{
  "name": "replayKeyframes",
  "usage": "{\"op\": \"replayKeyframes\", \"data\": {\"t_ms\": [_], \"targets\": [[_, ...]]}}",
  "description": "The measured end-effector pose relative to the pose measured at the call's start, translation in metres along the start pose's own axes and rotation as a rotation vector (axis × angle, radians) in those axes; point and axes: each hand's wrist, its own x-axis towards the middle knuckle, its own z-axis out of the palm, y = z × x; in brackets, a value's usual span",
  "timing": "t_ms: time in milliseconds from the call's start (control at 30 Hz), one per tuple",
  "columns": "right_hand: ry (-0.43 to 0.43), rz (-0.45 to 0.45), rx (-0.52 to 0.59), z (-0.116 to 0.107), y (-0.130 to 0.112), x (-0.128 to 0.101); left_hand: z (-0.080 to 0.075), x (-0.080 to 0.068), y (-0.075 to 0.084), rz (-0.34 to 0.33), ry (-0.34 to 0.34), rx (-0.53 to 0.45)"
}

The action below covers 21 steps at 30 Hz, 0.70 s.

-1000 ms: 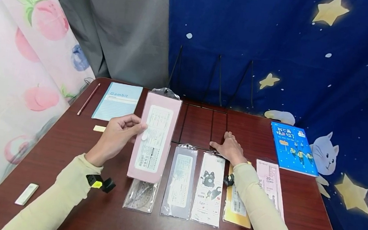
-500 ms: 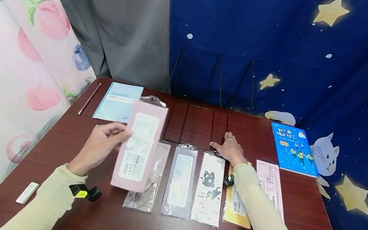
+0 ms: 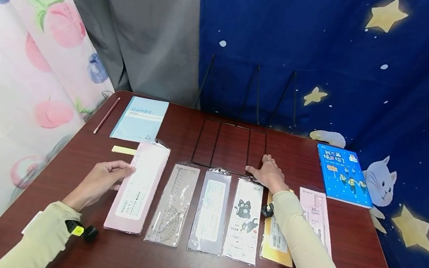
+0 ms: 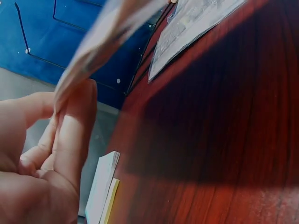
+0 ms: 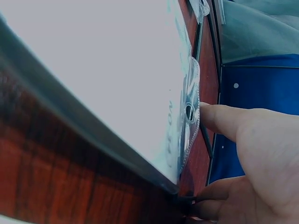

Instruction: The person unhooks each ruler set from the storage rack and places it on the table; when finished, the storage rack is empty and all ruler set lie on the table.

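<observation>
Left hand (image 3: 101, 179) stretched low over the table (image 3: 81, 169), fingers and thumb pinching the left edge of the pink ruler pack (image 3: 138, 186); in the left wrist view the fingers (image 4: 70, 135) clearly clamped on the pack's blurred edge. Pack lying nearly flat at the left end of the row, just beside the clear protractor pack (image 3: 173, 205). Right hand (image 3: 268, 173) spread flat on the wood, fingers straight and holding nothing, fingertips near the wire rack (image 3: 230, 146), thumb beside the hang hole of the cat ruler pack (image 3: 243, 219).

A second ago pink pack held upright, higher and farther right, covering the protractor pack; now lowered leftward to the table. Right hand unmoved.
</observation>
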Motion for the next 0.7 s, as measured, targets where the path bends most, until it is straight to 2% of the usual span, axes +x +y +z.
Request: {"op": "replayKeyframes", "data": {"t_ms": [233, 400, 500, 700], "targets": [[-0.005, 0.009, -0.002, 0.002, -0.003, 0.0, 0.0, 0.009, -0.008, -0.061, -0.047, 0.021], [0.004, 0.014, -0.006, 0.001, -0.003, 0.0, 0.001, 0.016, -0.016, -0.091, -0.048, 0.058], [-0.002, 0.013, -0.005, 0.0, -0.003, 0.001, 0.003, 0.018, -0.017, -0.098, -0.033, 0.156], [0.0, 0.012, -0.004, 0.0, -0.002, 0.0, 0.004, 0.018, -0.013, -0.047, 0.005, 0.443]]}}
